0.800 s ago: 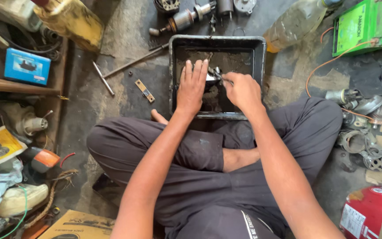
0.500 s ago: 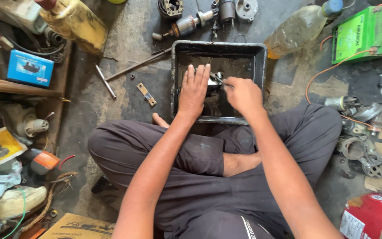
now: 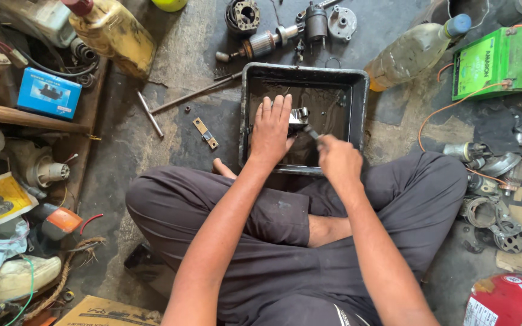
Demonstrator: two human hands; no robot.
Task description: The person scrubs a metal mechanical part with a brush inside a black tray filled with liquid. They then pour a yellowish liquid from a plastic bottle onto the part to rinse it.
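Cleaning of a small metal part (image 3: 299, 116) is shown under way inside a black rectangular tray (image 3: 362, 96) set on the floor before the crossed legs. The left hand (image 3: 271, 130) is laid flat over the tray, its fingers (image 3: 276, 108) spread and extended, the part being pressed down and steadied just beside the fingertips, toward the thumb side. The right hand (image 3: 338, 160) is closed in a narrow grip around a slim dark tool (image 3: 310, 133), possibly a brush, whose tip is directed at the part, just ahead of the right knuckles. The tray floor is seen to be wet and dark with dirty liquid, so the washing is judged to be in its middle stage; whether the part is clean cannot be told, since it is largely hidden by the left hand. Beyond the fingertips, outside the tray's far wall, a motor armature (image 3: 261, 43) and a round housing (image 3: 241, 15) are laid out dismantled; reassembly is judged to remain undone. A plastic bottle (image 3: 415, 51) of pale liquid is seen lying to the right of them.
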